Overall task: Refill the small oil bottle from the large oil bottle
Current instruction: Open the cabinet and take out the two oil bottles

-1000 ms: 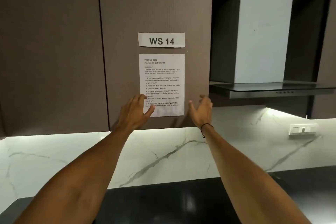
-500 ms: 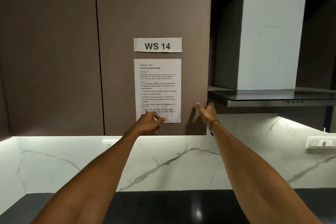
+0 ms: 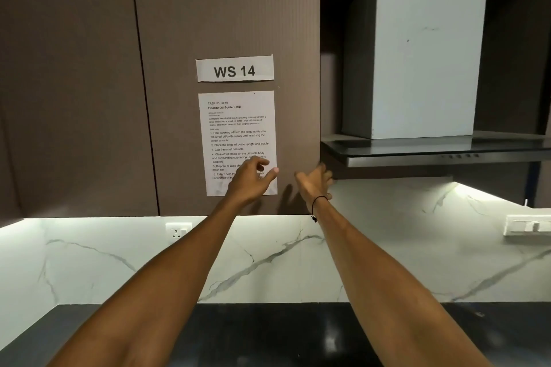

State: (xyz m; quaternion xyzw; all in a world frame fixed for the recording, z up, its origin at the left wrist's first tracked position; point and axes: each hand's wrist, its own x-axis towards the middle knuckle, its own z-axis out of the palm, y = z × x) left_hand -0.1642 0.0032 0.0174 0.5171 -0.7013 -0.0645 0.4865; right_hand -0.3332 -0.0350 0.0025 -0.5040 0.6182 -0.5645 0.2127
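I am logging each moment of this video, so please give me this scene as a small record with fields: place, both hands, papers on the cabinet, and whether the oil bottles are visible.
place: kitchen, dark countertop below brown wall cabinet
left hand: raised over the lower part of the instruction sheet, fingers loosely extended, holding nothing
right hand: at the cabinet door's lower right edge, fingers open
papers: label "WS 14" above the instruction sheet
right of cabinet: range hood
oil bottles: none in view
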